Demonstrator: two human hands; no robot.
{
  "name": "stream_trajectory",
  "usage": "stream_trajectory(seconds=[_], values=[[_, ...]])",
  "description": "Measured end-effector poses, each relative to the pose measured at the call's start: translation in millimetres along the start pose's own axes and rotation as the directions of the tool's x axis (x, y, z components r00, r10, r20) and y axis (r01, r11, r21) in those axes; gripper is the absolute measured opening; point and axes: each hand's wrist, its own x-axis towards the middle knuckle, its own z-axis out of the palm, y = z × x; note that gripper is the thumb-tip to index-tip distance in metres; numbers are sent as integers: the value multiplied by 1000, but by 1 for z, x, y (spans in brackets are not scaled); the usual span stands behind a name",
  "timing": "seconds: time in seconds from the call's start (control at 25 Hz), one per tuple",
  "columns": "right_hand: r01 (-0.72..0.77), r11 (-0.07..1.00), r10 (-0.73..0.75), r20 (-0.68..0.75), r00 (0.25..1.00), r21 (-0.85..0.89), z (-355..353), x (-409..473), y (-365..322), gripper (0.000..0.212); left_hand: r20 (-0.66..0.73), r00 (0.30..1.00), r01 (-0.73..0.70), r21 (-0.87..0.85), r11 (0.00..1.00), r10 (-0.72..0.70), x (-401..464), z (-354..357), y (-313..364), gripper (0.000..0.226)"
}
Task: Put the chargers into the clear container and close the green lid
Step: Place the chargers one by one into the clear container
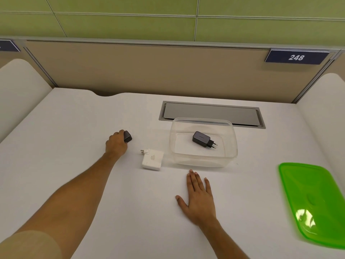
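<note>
On the white desk [74, 128], the left hand [116, 144] reaches out and curls around a small dark charger [128, 136], fingers wrapped on it; whether it has left the surface is hard to tell. The right hand [198, 199] lies flat and empty, palm down, near the clear container [203, 157]. One dark plug charger [203, 140] already lies inside; the white Apple power adapter [152, 159] sits just beside the container's left wall. The green lid [313, 202] rests well apart to the right. The step in hand looks like collecting the second charger. Next it must be carried right, over the rim, and released inside.
</note>
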Motion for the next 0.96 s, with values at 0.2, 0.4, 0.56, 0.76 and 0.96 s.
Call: stream_trajectory(seconds=[0.2, 0.4, 0.56, 0.76, 0.96], values=[[-1, 1000, 1, 2, 1000, -3, 0, 0, 0, 81, -23, 999, 31, -27, 999, -31, 2, 0, 3, 30], [-5, 1000, 5, 9, 1000, -4, -1, 0, 0, 82, -73, 997, 25, -133, 991, -35, -6, -18, 21, 22], [-6, 1000, 6, 15, 1000, -1, -1, 0, 0, 82, -140, 988, -100, -262, 960, 64, -13, -56, 65, 36], [-6, 1000, 6, 18, 1000, 10, -2, -1, -1, 82, -130, 902, -431, -234, 871, 412, -24, -95, 132, 37], [-9, 1000, 9, 28, 1000, 11, -3, 0, -1, 81, 63, 766, -628, -139, 766, 639, -37, -87, 182, 42]])
